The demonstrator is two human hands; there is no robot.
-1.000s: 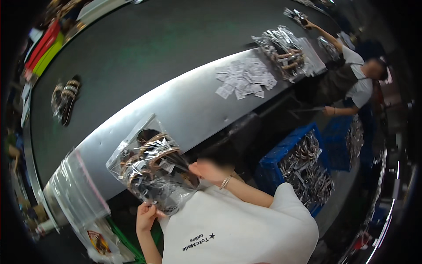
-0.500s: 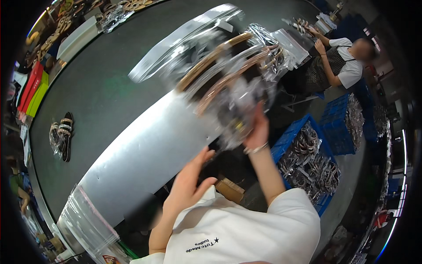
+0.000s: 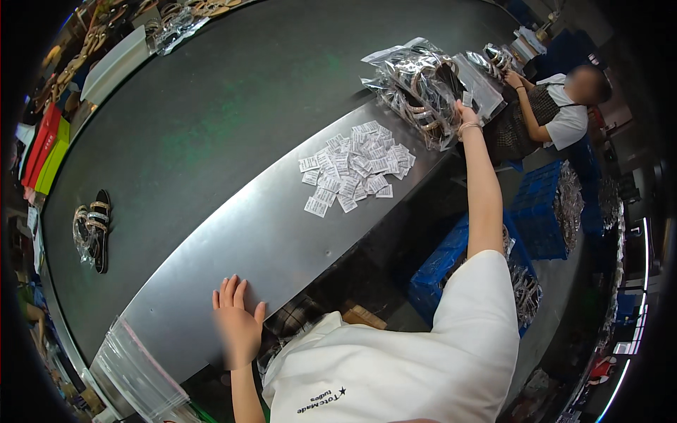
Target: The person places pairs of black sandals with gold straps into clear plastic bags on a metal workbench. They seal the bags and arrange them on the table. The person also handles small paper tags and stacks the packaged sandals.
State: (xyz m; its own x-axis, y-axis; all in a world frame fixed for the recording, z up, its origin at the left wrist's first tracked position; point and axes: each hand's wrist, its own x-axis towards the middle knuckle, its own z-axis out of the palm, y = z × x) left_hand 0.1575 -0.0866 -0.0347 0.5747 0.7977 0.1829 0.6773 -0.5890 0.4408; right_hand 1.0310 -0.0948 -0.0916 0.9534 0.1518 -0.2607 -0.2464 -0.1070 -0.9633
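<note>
My right hand (image 3: 466, 118) reaches far out to the right end of the table. Its fingers are closed at the edge of a heap of sandals in clear plastic bags (image 3: 419, 88); a small white packet (image 3: 467, 99) shows by the fingertips. Part of the grip is hidden. Nearer me, a loose pile of small white printed packets (image 3: 352, 166) lies on the shiny metal strip (image 3: 233, 240). My left hand (image 3: 238, 321) is open at the strip's near edge, fingers apart and holding nothing.
A bagged sandal pair (image 3: 95, 229) lies on the dark tabletop at left. Empty clear bags (image 3: 137, 366) sit at the near left corner. Blue crates (image 3: 539, 211) with bagged goods stand on the floor at right. A co-worker (image 3: 546, 113) handles sandals beyond the heap.
My right hand has moved away to the right with the bagged sandals, which now rest at the far end. The white packets have come into sight. My left hand has moved left and nearer.
</note>
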